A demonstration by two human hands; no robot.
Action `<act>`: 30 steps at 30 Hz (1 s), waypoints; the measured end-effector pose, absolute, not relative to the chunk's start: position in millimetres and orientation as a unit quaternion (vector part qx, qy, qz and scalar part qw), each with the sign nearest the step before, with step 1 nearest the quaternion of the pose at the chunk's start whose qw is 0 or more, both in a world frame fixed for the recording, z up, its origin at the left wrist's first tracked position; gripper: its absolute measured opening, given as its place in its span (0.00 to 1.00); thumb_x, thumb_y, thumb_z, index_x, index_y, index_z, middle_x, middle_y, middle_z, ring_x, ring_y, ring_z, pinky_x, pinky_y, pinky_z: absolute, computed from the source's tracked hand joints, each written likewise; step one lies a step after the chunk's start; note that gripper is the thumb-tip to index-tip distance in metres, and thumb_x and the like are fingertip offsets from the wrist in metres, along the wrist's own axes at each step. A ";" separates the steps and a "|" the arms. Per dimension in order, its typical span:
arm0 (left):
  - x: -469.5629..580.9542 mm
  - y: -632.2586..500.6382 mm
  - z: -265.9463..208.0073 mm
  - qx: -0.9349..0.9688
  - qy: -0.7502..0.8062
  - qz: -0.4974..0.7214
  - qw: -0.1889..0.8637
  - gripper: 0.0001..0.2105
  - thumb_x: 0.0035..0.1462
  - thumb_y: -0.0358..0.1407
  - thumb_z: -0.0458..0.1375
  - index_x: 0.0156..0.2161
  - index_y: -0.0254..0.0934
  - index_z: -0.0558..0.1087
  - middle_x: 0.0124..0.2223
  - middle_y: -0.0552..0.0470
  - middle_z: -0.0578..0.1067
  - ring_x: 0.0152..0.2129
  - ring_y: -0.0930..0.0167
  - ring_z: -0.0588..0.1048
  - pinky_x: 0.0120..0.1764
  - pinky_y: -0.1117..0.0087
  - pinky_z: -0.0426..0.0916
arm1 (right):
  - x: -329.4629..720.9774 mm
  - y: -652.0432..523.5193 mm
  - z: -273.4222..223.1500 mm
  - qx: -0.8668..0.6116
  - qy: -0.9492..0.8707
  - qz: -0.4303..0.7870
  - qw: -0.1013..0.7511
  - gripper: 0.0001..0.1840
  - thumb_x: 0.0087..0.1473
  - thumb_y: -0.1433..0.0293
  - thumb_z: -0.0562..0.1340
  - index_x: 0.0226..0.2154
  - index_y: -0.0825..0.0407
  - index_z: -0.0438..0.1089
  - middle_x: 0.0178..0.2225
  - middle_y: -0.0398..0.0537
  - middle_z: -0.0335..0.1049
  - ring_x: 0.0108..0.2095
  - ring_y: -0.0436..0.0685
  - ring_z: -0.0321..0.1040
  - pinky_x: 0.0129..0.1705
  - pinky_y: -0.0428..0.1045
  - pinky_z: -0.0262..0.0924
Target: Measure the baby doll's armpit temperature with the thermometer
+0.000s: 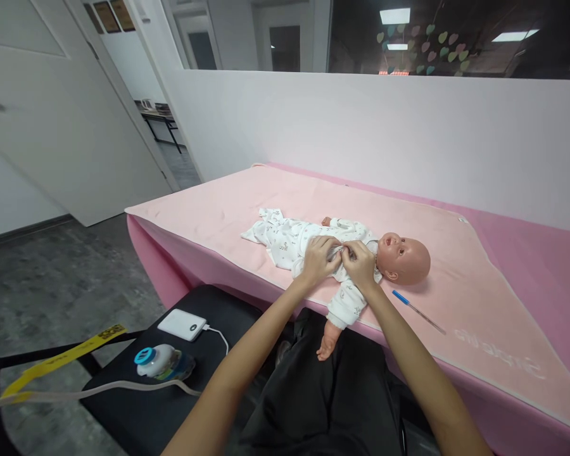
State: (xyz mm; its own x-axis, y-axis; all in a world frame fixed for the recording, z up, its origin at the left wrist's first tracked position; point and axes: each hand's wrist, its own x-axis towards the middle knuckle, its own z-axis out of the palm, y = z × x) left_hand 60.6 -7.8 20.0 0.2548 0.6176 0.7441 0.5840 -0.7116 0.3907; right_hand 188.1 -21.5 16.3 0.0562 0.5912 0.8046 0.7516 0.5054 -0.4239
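A baby doll (405, 259) lies on its back on the pink-covered table, its head toward the right. It wears a white patterned baby outfit (289, 237) with long sleeves. Over the doll's chest, my left hand (320, 256) pinches the outfit's fabric. Close beside it, almost touching, my right hand (358, 261) has its fingers closed on the same bit of cloth at the front. Whatever fastening lies under the fingertips is hidden. One doll arm (330, 339) hangs over the table's near edge, below my hands.
A blue-capped pen-like tool (418, 311) lies right of the doll on the pink cover (494, 304). At left, a black chair (118, 411) holds a white power bank (183, 324) with a cable and a blue-lidded bottle (164, 363). A white wall (361, 126) stands behind the table.
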 end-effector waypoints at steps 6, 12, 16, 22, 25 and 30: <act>62.2 -7.1 17.2 0.798 0.391 0.458 -0.031 0.07 0.53 0.33 0.52 0.36 0.37 0.71 0.41 0.49 0.72 0.38 0.67 0.69 0.43 0.65 0.59 | 187.5 -21.8 19.0 -0.493 -0.679 -0.063 0.540 0.10 0.50 0.75 0.53 0.28 0.52 0.70 0.27 0.45 0.70 0.27 0.50 0.65 0.31 0.45 0.58; 62.7 -6.7 16.0 0.794 0.392 0.465 -0.022 0.09 0.53 0.33 0.52 0.40 0.36 0.68 0.39 0.48 0.73 0.37 0.66 0.69 0.42 0.64 0.59 | 186.5 -23.2 21.5 -0.493 -0.677 -0.048 0.544 0.10 0.49 0.75 0.53 0.28 0.52 0.69 0.28 0.45 0.70 0.28 0.50 0.65 0.31 0.45 0.59; 62.1 -7.8 17.4 0.796 0.379 0.472 -0.011 0.08 0.53 0.32 0.52 0.39 0.36 0.68 0.39 0.48 0.73 0.37 0.66 0.69 0.42 0.65 0.60 | 186.6 -23.3 21.2 -0.495 -0.672 -0.047 0.548 0.11 0.49 0.75 0.52 0.28 0.52 0.69 0.27 0.45 0.70 0.26 0.49 0.64 0.29 0.44 0.57; 62.4 -7.0 17.5 0.799 0.384 0.463 -0.008 0.07 0.52 0.31 0.52 0.37 0.37 0.69 0.40 0.49 0.73 0.39 0.67 0.69 0.43 0.65 0.60 | 186.7 -22.8 20.0 -0.501 -0.671 -0.044 0.545 0.10 0.49 0.75 0.53 0.28 0.52 0.69 0.28 0.45 0.70 0.27 0.50 0.65 0.30 0.45 0.58; 63.0 -4.9 15.7 0.808 0.388 0.443 -0.026 0.06 0.52 0.32 0.52 0.36 0.37 0.69 0.41 0.48 0.73 0.38 0.66 0.69 0.42 0.65 0.59 | 186.1 -23.2 20.3 -0.502 -0.667 -0.049 0.548 0.10 0.49 0.74 0.52 0.28 0.52 0.69 0.28 0.45 0.70 0.27 0.50 0.64 0.30 0.45 0.58; 63.4 -3.6 15.7 0.806 0.392 0.444 -0.017 0.03 0.51 0.32 0.53 0.33 0.37 0.67 0.38 0.48 0.73 0.36 0.66 0.68 0.41 0.65 0.58 | 185.6 -22.9 19.4 -0.515 -0.657 -0.067 0.547 0.10 0.50 0.74 0.52 0.31 0.52 0.68 0.28 0.45 0.70 0.23 0.49 0.62 0.29 0.45 0.57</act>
State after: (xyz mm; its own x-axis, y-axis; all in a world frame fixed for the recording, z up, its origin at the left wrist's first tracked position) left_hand 63.4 -3.6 15.7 0.2998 0.6161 0.7284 0.6464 -0.6928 0.3198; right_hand 185.6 -22.9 19.4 0.1270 0.6037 0.7871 0.7492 0.4616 -0.4750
